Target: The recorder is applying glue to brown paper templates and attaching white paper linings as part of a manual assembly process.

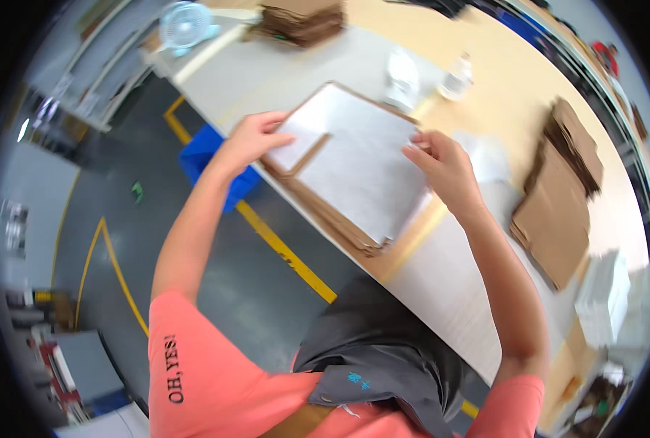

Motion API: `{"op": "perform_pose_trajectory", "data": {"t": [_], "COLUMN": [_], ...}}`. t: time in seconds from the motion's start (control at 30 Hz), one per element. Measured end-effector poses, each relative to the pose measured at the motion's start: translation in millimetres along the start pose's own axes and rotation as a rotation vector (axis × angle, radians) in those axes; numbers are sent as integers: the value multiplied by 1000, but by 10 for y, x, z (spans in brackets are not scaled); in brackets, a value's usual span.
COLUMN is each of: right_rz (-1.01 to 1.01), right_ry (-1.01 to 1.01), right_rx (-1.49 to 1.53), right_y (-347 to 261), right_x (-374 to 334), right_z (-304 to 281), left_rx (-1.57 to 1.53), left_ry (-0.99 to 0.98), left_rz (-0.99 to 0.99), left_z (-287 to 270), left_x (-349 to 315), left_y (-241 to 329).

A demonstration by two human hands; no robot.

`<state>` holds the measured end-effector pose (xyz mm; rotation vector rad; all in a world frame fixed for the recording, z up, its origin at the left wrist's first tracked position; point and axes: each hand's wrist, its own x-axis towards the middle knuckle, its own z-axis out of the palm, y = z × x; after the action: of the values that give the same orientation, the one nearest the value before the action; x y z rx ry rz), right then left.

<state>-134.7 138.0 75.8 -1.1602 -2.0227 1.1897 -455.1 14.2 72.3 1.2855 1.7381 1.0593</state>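
Hands rest on a flat white-faced cardboard sheet with brown edges [361, 168], which tops a stack of flattened brown cardboard blanks [336, 219] at the near edge of a long grey and tan worktable [449, 277]. That sheet lies at the centre of the view, its long axis running from roughly ten o'clock to four o'clock, with one corner pointing up toward twelve o'clock and the opposite corner overhanging the table edge toward five o'clock. Left hand [256, 137] sits at the sheet's nine o'clock side, fingers pressed together and curled over a small folded flap of white card [299, 146], thumb beneath; whether the flap is pinched or only pressed cannot be told through the blur. Right hand [442, 164] sits at the sheet's three o'clock edge, fingers loosely bent and close together, fingertips touching the white surface. Beyond the sheet, toward one o'clock, stand two clear plastic bottles [456, 77], just beside one another. At three o'clock a second pile of brown cardboard pieces [558, 197] lies well apart from the worked stack, and a white block of stacked material [602, 296] sits at four o'clock. At twelve o'clock, a further brown cardboard heap [299, 22] rests on the far end of the table, with a small pale blue desk fan [183, 25] at eleven o'clock. A blue plastic bin [204, 157] stands on the dark floor under the left forearm.
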Motion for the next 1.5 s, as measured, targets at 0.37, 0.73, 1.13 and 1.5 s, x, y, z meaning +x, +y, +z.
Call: {"op": "perform_pose_trajectory", "data": {"t": [0.37,0.73,1.13,1.5], "right_rz": [-137,-337,-39,-17], "right_ry": [374,307,491,1059], "right_rx": [-765,-1108,-162,-40], "right_y": [1359,1663,1603,1808], "right_x": [-1176,-1124,-1254,-1913], "right_z": [-1604,-1558,-1861,-2598], "left_rx": [567,491,-167,-84], "left_ry": [300,-26,-469,-466], "left_rz": [381,587,-110,730], "left_z": [683,1809,3620,4062], "left_x": [-334,-347,859,304], "left_y": [648,1365,1684,2365]}}
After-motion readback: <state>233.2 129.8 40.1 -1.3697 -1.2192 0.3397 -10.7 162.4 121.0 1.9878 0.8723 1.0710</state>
